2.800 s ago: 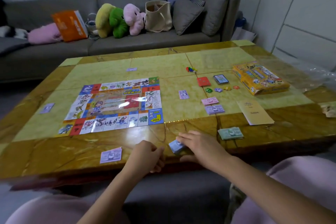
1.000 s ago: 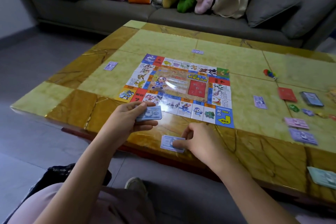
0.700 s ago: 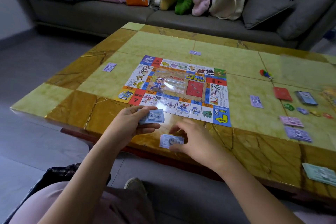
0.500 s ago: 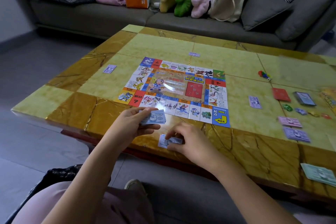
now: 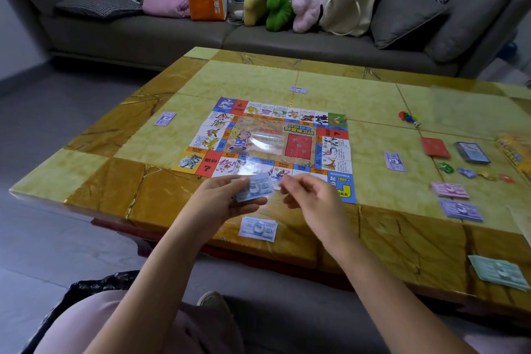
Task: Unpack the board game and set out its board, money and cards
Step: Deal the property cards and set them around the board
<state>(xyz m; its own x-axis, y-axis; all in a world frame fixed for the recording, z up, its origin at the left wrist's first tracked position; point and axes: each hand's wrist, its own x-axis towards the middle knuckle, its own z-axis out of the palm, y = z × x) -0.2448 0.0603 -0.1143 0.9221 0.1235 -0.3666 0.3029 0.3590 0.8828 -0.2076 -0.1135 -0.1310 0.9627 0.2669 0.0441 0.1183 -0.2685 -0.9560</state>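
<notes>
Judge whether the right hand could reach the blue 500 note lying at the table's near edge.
Probably yes. The right hand hovers empty just beyond the blue 500 note, nothing lying between them; the left hand, gripping a note wad, is off to one side.

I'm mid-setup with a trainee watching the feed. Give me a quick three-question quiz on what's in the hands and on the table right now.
1. True or false: the left hand holds blue 500 notes.
2. The blue pile lying on the table sits: A) on the board; B) between the board and the table's near edge; C) beside the red cards.
3. Fill in: the rightmost note pile, near the table's front edge, is coloured ___.

Key: 1 true; 2 B; 3 green.
</notes>
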